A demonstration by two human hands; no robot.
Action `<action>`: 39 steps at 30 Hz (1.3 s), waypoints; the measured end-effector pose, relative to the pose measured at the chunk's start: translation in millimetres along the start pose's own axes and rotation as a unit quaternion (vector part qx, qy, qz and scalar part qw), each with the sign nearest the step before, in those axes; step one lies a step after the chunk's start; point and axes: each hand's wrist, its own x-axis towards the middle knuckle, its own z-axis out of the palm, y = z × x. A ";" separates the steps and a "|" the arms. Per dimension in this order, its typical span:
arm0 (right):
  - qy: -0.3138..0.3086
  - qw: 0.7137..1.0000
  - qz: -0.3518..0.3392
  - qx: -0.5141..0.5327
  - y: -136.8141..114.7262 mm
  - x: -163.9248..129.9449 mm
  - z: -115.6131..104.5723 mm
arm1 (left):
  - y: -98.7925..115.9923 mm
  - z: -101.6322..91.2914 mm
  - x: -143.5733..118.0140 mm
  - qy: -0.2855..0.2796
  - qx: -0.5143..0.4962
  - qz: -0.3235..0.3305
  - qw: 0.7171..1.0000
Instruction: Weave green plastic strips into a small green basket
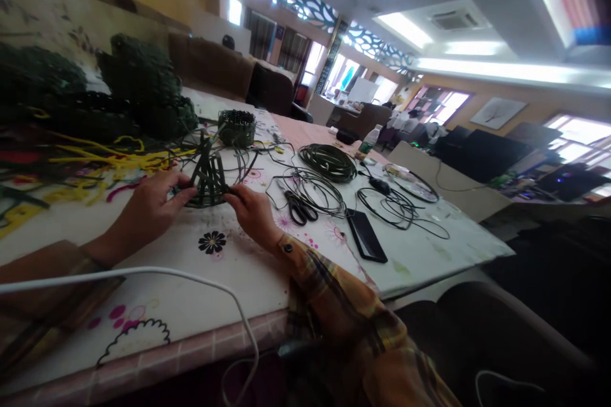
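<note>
Between my hands is a half-woven basket (210, 181) of dark green strips, its loose strips standing up from a low base on the flowered tablecloth. My left hand (155, 203) pinches its left side between thumb and fingers. On the right side, my right hand (251, 206) is closed on the woven edge, fingertips pressed together. Just behind stands a round woven basket (237, 128) of the same dark green. Black-handled scissors (300, 206) lie to the right of my right hand, beside loose loops of thin dark strip (317, 191).
A thick dark coil (328, 162), a black phone (366, 236), another loose coil (391, 206) and a plastic bottle (370, 142) are on the right. Yellow strips (114, 156) and dark green bundles (138, 82) crowd the left. A white cable (191, 276) crosses in front.
</note>
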 end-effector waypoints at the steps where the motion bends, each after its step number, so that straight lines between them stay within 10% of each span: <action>1: -0.004 1.000 0.001 -0.009 -0.7 0.4 -0.7 | 0.9 -1.0 0.1 -0.005 -0.009 -0.012 1.000; 21: -0.047 0.984 -0.082 0.152 4.4 3.9 -6.8 | 2.8 -4.5 8.3 -0.179 -0.138 -0.120 0.967; 39: -0.035 0.998 -0.030 0.050 -3.8 -1.4 0.7 | -0.4 -1.0 10.3 -0.178 -0.245 -0.179 0.936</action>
